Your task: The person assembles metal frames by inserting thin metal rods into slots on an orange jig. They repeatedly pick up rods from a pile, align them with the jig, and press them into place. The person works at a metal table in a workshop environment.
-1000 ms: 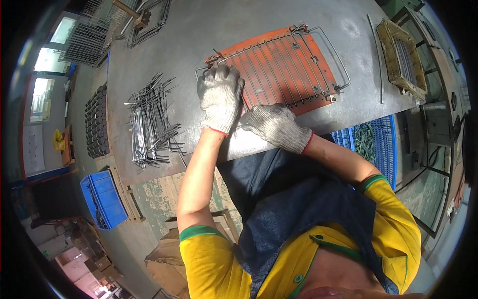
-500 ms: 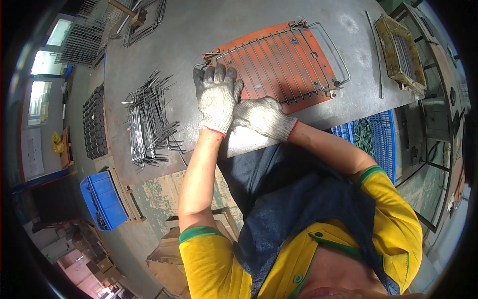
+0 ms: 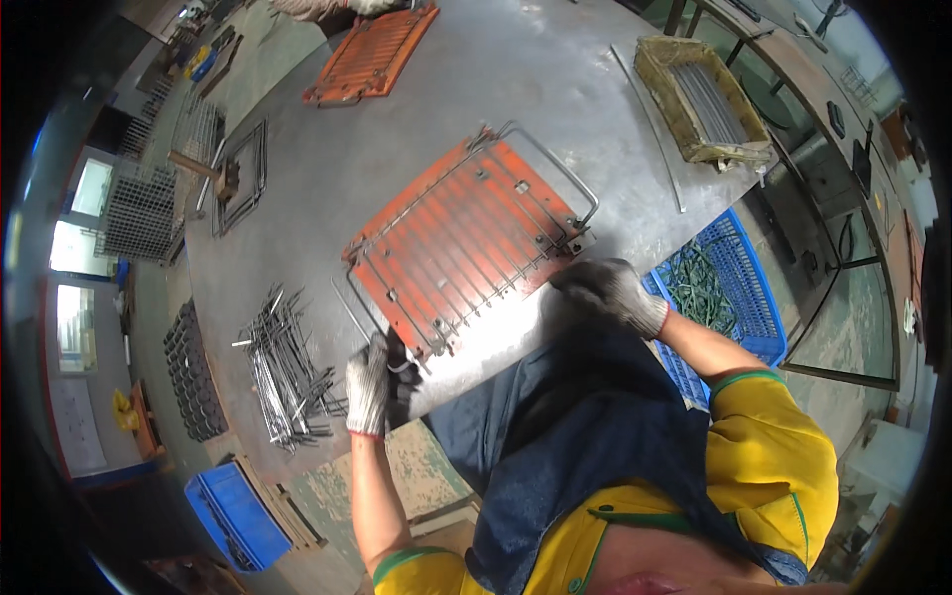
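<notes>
A steel wire rack [image 3: 443, 238] of parallel rods lies on an orange-red jig plate [image 3: 416, 290], with a bent wire loop [image 3: 551, 159] at its far right end. Beside the near left corner, my gloved left hand [image 3: 369, 389] has its fingers closed around the near end of the left wire loop [image 3: 350, 309]. My gloved right hand [image 3: 613, 292] is close to the near right corner, its dark fingers bunched together; whatever is in them is hidden. To the left of the plate lies a pile of bent steel wires [image 3: 283, 372].
A second orange plate [image 3: 372, 55] stands at the far side, with another person's gloved hands [image 3: 322, 8] above it. A hammer [image 3: 213, 177] rests on wire frames at left. A box of rods [image 3: 699, 104] and a long rod sit right. Blue crates [image 3: 739, 288] stand below the table.
My hands have moved apart: the left down to the plate's near left corner, the right across to its near right corner. The view has shifted, showing the second plate and the other person's hands.
</notes>
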A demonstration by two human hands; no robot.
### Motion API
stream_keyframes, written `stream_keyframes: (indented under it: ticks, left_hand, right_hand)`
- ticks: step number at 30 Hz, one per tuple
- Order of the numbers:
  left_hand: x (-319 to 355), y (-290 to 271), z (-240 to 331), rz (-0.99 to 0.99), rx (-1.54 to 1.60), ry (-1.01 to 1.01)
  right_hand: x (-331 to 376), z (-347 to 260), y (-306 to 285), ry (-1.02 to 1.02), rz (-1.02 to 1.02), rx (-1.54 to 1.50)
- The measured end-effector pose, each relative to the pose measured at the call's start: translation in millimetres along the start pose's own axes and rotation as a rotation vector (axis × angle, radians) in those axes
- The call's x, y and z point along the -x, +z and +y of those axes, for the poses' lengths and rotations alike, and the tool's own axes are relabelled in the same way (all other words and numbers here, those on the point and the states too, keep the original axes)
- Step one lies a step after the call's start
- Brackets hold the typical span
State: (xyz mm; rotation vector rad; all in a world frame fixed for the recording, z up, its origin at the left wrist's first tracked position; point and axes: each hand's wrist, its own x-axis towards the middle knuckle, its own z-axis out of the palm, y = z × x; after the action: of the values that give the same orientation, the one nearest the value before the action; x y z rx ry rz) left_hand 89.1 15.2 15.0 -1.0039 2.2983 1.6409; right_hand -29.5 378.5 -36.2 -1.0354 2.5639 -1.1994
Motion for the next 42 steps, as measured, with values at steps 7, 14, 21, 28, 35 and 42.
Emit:
stream_keyframes:
  ticks: [7,14,21,28,35,42]
  left_hand:
    - [10,65,9,-0.383,0.480,-0.420]
    - [-54,178,101,-0.548,0.797,0.049]
    - [-140,153,155,-0.441,0.908,0.309]
    - [-176,69,131,0.195,1.177,0.236]
    - [-220,51,78,0.192,0.770,0.401]
    - [-116,99,83,0.192,0.988,0.278]
  right_hand:
    - [7,7,5,0.007,0.107,0.147]
    - [5,7,13,-0.013,0.162,0.223]
    - [6,18,14,-0.050,0.127,0.123]
    - [3,13,8,-0.063,0.168,0.055]
    - [10,11,18,-0.109,0.402,0.206]
    - [-3,23,-5,-0.043,0.276,0.037]
